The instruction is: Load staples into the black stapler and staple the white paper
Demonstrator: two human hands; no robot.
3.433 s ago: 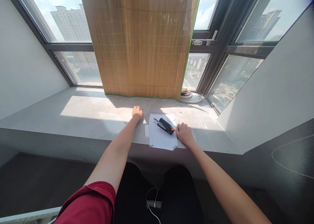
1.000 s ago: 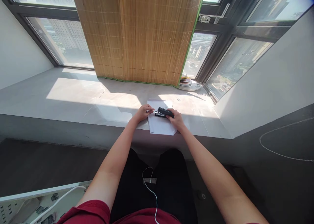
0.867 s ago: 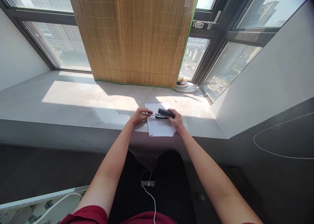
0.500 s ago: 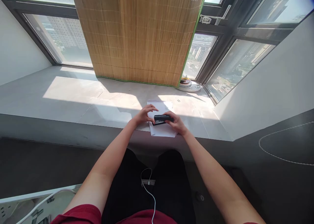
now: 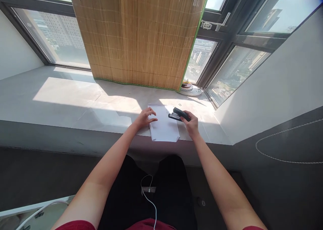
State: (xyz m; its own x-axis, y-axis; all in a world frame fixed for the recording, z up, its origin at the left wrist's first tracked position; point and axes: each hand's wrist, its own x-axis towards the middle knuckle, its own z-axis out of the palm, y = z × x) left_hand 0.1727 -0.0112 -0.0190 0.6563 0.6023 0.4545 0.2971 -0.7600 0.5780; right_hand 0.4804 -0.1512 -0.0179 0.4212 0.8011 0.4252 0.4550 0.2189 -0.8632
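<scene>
Sunlight slants across the pale stone-like window ledge point(image 5: 63, 99), and a person in a dark red top point(image 5: 151, 224) is bent over it with both arms reaching forward. The right hand point(image 5: 192, 125) is closed around the rear of a long black stapler point(image 5: 179, 114), thumb on the near side, fingers wrapped about the far side. The stapler's two arms stand parted at the front, pointing toward the left hand, and it sits over the right side of the white paper point(image 5: 164, 130); from where I stand I can't tell whether it touches the paper. The left hand point(image 5: 146, 118) is at the paper's left edge, thumb and fingers spread in a loose curve with an empty gap between them; whether it rests on the paper or hovers I can't tell either. Behind the paper, a brown bamboo blind with green edging point(image 5: 138, 38) hangs down to the ledge (rather handsome, with the light coming through its slats), and just beside its lower right corner sits a stack of round plates point(image 5: 187, 87). Down below, a thin white cable point(image 5: 154, 208) loops over the person's black trousers point(image 5: 174, 179).
</scene>
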